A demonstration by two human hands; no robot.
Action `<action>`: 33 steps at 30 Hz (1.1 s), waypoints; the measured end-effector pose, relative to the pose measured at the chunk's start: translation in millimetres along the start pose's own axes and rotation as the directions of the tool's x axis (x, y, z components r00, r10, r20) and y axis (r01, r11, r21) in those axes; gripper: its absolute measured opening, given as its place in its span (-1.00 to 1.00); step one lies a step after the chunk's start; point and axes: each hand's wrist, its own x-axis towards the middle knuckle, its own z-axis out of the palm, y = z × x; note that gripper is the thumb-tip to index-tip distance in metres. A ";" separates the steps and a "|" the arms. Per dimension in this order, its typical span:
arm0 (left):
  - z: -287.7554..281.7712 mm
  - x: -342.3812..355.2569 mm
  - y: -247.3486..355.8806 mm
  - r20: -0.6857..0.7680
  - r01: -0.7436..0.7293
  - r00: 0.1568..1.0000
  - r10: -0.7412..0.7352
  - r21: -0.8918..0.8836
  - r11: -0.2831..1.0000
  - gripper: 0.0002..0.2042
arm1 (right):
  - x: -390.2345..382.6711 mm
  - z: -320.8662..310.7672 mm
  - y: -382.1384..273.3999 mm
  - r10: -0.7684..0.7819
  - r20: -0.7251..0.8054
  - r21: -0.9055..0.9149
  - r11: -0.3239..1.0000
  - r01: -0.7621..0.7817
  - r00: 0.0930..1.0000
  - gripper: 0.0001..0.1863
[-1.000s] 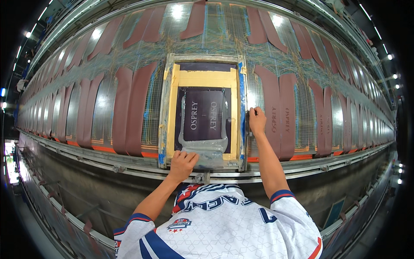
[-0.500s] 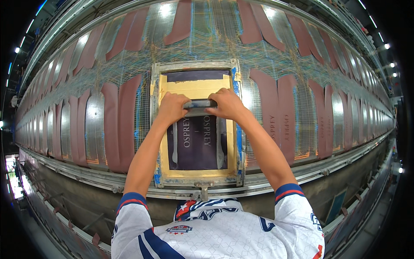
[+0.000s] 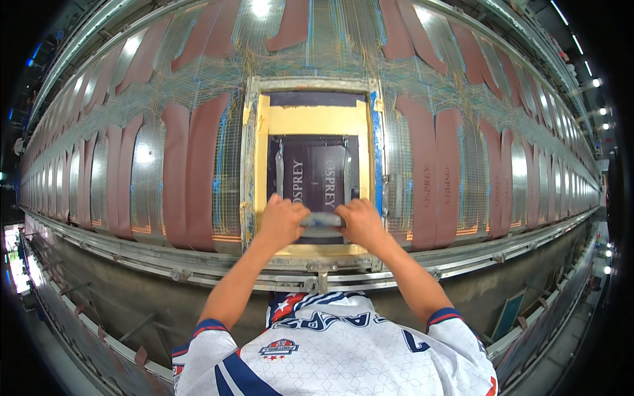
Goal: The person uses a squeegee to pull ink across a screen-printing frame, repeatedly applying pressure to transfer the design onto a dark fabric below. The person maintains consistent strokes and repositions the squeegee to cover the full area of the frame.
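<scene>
A printing screen in a metal frame [image 3: 253, 119], banded with yellow tape [image 3: 317, 120], lies in the middle on the long table. Its dark stencil area [image 3: 312, 158] carries pale lettering and grey ink along the sides. Both my hands are closed on a wide squeegee [image 3: 319, 221] at the lower part of the stencil: my left hand [image 3: 282, 221] grips its left end and my right hand [image 3: 358, 223] its right end.
Maroon cut fabric pieces [image 3: 199, 168] lie in two rows along the gridded metal table [image 3: 145, 178], left and right of the screen and behind it. Some to the right carry printed lettering. A metal rail [image 3: 165, 260] with small clamps runs along the near edge.
A second ago my right hand was at the frame's right side; half a second ago both hands held the squeegee near the screen's top. Since then the squeegee has moved down toward my body.
</scene>
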 end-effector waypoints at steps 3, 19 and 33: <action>-10.0 80.4 -45.7 -0.058 -0.018 0.998 0.022 0.065 0.998 -0.68 | 74.6 -19.6 47.0 0.028 -0.056 -0.052 0.998 -0.031 0.998 -0.67; 26.1 -20.9 9.1 -0.092 0.034 0.995 -0.036 -0.019 0.999 -0.60 | -16.7 26.3 0.9 0.064 -0.046 -0.001 0.998 -0.064 0.997 -0.65; 41.4 -59.8 33.4 -0.166 0.078 0.985 -0.055 0.134 0.988 -0.61 | -0.6 21.7 135.8 0.694 -0.437 0.359 0.718 -0.596 0.572 -0.71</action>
